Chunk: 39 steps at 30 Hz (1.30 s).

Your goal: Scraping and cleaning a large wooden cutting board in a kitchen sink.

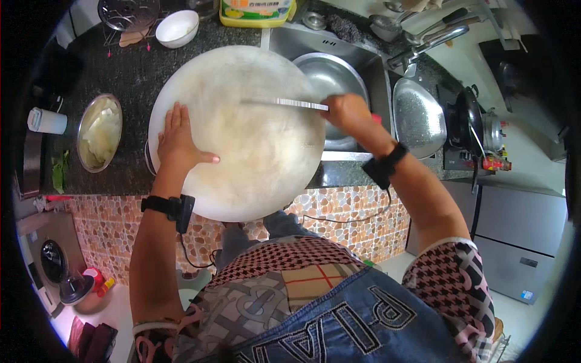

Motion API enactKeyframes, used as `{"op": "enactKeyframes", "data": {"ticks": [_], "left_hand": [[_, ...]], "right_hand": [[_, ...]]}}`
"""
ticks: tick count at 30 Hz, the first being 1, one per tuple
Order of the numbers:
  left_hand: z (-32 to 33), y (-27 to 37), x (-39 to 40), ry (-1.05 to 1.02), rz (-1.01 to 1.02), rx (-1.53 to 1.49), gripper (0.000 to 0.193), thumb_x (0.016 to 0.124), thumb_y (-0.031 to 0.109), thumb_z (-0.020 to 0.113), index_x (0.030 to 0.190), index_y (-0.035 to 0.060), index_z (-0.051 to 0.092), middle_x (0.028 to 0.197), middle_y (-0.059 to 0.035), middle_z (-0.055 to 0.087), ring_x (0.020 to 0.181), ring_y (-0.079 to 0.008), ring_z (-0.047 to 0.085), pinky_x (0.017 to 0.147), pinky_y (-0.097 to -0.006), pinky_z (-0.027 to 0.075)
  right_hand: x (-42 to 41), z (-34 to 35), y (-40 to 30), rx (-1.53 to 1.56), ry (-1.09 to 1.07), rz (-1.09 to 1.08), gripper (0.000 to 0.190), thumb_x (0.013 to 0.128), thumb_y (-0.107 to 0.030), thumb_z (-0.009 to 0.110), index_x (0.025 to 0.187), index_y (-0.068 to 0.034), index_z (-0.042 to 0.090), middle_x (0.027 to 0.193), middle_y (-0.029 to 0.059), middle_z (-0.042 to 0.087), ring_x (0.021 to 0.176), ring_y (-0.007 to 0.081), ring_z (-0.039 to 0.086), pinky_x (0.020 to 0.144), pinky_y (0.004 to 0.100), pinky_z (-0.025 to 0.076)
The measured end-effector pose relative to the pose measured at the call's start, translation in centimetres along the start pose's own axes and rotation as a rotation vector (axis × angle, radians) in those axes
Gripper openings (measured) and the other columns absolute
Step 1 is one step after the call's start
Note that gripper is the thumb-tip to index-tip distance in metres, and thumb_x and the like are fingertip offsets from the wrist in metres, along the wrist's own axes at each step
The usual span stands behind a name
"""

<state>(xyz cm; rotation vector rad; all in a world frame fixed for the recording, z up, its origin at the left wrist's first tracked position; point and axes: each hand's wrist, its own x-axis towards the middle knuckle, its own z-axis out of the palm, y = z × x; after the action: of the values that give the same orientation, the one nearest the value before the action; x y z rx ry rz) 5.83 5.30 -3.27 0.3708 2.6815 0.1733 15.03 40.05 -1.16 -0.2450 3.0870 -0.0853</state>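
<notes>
A large round pale cutting board (254, 172) lies on the dark stone counter, its right part reaching over the sink. My left hand (177, 140) rests flat on the board's left side, fingers spread. At the board's right edge, my right hand (347, 111) is closed around a thin metal blade (302, 104), blurred at its far end; it looks like a knife, though its handle is hidden by the fist. The blade lies over the board's surface. Left of the board stands an oval-looking metal bowl (100, 134) with pale, wet pieces in it.
The steel sink (386, 90) holds a metal basin (336, 75). Beyond the board stand a white bowl (178, 29) and a yellow container (256, 13). A perforated metal colander (418, 120) and a black wok (467, 113) are at right. A white cup (47, 121) and green leaves (59, 172) lie left.
</notes>
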Motion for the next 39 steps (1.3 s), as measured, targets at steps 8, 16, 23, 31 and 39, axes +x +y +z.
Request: {"op": "enactKeyframes", "data": {"ticks": [8, 16, 23, 31, 39], "left_hand": [[-0.1, 0.7, 0.1, 0.015, 0.032, 0.023, 0.136, 0.04, 0.042, 0.09, 0.147, 0.0081, 0.013, 0.155, -0.0069, 0.01, 0.143, -0.022, 0.01, 0.111, -0.0493, 0.024], [0.4, -0.1, 0.1, 0.006, 0.015, 0.029, 0.136, 0.04, 0.041, 0.09, 0.147, 0.0066, 0.013, 0.155, -0.0077, 0.011, 0.143, -0.0225, 0.011, 0.11, -0.0507, 0.025], [-0.4, 0.2, -0.1, 0.016, 0.015, -0.028, 0.136, 0.04, 0.04, 0.09, 0.147, 0.0063, 0.014, 0.155, -0.0082, 0.012, 0.143, -0.0229, 0.011, 0.11, -0.0513, 0.024], [0.1, 0.3, 0.3, 0.037, 0.058, 0.022, 0.134, 0.04, 0.04, 0.09, 0.147, 0.0064, 0.015, 0.155, -0.0086, 0.013, 0.143, -0.0232, 0.012, 0.11, -0.05, 0.025], [-0.2, 0.3, -0.1, 0.015, 0.008, -0.012, 0.136, 0.04, 0.04, 0.09, 0.147, 0.0075, 0.014, 0.155, -0.007, 0.011, 0.143, -0.0226, 0.011, 0.11, -0.0493, 0.025]], "right_hand": [[7.0, -1.4, 2.4, 0.002, 0.079, 0.05, 0.03, 0.08, -0.036, 0.063, 0.077, -0.006, 0.066, 0.072, 0.0165, 0.064, 0.069, 0.0371, 0.061, 0.062, 0.0469, 0.047], [4.2, 0.4, 2.7, -0.114, -0.033, 0.012, 0.023, 0.079, -0.033, 0.063, 0.083, -0.011, 0.068, 0.077, 0.0108, 0.066, 0.071, 0.0319, 0.063, 0.061, 0.0428, 0.05], [1.3, -1.8, 1.2, -0.015, -0.04, -0.073, 0.022, 0.076, -0.03, 0.069, 0.079, -0.009, 0.07, 0.074, 0.0107, 0.066, 0.065, 0.0315, 0.063, 0.059, 0.0411, 0.049], [9.6, -0.7, 1.2, -0.047, 0.049, 0.0, 0.027, 0.08, -0.034, 0.062, 0.079, -0.007, 0.066, 0.074, 0.0163, 0.064, 0.071, 0.037, 0.061, 0.062, 0.0467, 0.048], [-2.3, -0.4, -1.0, 0.11, -0.056, -0.079, 0.015, 0.077, -0.024, 0.062, 0.079, -0.012, 0.069, 0.077, 0.011, 0.066, 0.069, 0.0316, 0.064, 0.061, 0.0441, 0.049]]}}
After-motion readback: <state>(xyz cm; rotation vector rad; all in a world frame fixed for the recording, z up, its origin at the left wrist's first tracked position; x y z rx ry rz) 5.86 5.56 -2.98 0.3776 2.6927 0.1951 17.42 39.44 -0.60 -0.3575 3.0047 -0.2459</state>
